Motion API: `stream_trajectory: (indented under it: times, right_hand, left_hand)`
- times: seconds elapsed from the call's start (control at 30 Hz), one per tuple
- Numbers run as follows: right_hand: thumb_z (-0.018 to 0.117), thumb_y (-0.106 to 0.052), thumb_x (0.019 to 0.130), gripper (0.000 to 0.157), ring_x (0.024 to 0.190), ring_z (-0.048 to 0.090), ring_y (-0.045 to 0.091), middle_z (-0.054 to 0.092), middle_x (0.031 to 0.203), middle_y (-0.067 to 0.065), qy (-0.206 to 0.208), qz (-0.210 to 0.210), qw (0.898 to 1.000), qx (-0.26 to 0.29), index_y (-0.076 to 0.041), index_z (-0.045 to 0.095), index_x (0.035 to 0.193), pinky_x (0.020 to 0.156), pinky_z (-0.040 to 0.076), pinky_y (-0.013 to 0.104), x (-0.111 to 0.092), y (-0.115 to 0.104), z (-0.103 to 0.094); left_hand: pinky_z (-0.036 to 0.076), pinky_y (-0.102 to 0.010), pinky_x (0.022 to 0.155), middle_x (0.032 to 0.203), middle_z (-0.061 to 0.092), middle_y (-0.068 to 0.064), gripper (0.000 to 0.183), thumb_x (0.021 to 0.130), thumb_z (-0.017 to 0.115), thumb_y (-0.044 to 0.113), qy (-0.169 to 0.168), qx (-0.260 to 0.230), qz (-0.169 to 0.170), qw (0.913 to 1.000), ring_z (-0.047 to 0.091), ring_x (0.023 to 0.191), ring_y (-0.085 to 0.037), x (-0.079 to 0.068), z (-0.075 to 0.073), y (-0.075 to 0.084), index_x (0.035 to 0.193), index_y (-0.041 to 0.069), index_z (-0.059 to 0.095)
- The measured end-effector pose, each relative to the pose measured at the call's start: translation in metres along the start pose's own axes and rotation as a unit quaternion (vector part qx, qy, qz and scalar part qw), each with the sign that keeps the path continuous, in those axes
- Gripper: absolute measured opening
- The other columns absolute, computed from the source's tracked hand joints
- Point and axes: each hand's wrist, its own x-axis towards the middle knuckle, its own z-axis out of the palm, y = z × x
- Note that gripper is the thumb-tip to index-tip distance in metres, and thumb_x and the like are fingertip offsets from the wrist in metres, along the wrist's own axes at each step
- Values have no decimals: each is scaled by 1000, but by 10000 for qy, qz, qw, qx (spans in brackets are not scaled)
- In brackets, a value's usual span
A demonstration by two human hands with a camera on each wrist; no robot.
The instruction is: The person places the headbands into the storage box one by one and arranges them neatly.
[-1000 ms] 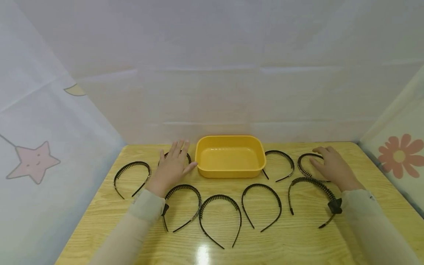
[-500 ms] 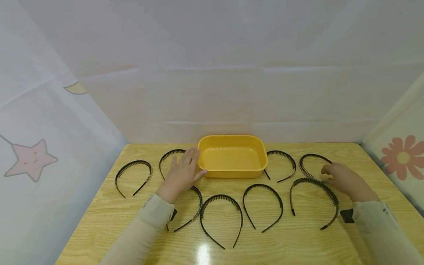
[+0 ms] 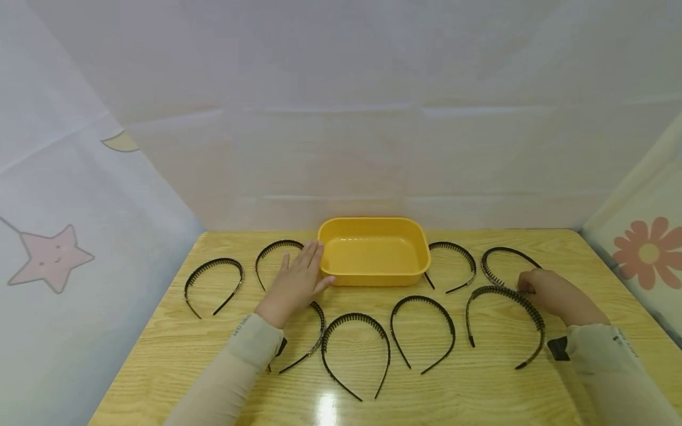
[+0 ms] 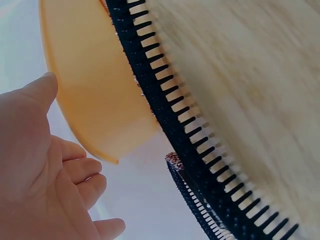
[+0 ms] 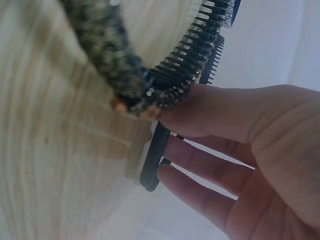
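My left hand (image 3: 295,286) lies with extended fingers against the left side of a yellow plastic basin (image 3: 373,280). A black toothed headband (image 3: 277,243) is partly covered by its fingers, and another (image 3: 322,319) by its wrist. In the left wrist view the hand (image 4: 50,170) holds nothing, its thumb near the basin's rim (image 4: 55,95). At the right, my right hand (image 3: 559,299) pinches one end of the far-right headband (image 3: 503,248). The right wrist view shows thumb and fingers around that dark end (image 5: 154,162). A glittery headband (image 3: 533,310) lies right in front.
More black headbands lie spread on the wooden table (image 3: 453,390): one at far left (image 3: 213,261), one right of the basin (image 3: 453,245), and two in front, at centre (image 3: 354,315) and right of centre (image 3: 423,297). A white sheet (image 3: 367,148) hangs behind.
My left hand has moved right, from over the back-left headband to the basin's side. My right hand has come down nearer, its fingers closing on the far-right headband's end.
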Motion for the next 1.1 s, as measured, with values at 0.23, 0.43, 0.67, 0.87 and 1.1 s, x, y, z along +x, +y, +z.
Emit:
stream_trajectory:
  times: [0.23,0.43,0.67,0.87,1.1]
  right_hand:
    - [64,4,80,12,69,58,20,59,76,2,35,-49,10000,14,-7,62,82,56,47,34,1,1,1]
    - [63,5,81,13,68,57,18,59,75,1,106,-79,9999,-4,-8,62,81,56,47,33,1,2,3]
    - [65,-3,83,9,65,55,12,58,74,-2,233,-133,9996,-33,-11,61,81,55,47,31,3,3,3]
    - [67,-5,82,6,66,56,12,59,75,-1,566,-272,9980,-117,-9,63,84,56,49,32,3,0,-2]
    - [66,-3,83,12,75,61,23,63,85,8,1205,-321,9914,-393,-2,66,95,61,53,40,1,-7,-5]
  left_hand:
    - [12,-57,112,155,8,-9,78,95,37,55,46,10,-29,10000,8,143,-24,0,6,-2,149,6,10]
    - [10,-55,113,155,10,-10,75,95,36,54,151,-5,-22,9999,5,143,-22,0,9,-2,149,6,12]
    - [10,-53,114,155,11,-11,74,96,34,53,196,87,11,9998,7,143,-24,0,11,-3,149,6,12]
    - [11,-48,115,154,13,-14,73,97,34,51,219,264,90,9994,9,143,-26,2,12,-2,148,3,13]
    - [10,-47,115,154,14,-14,72,97,31,51,268,391,148,9988,14,142,-27,2,13,-3,148,3,14]
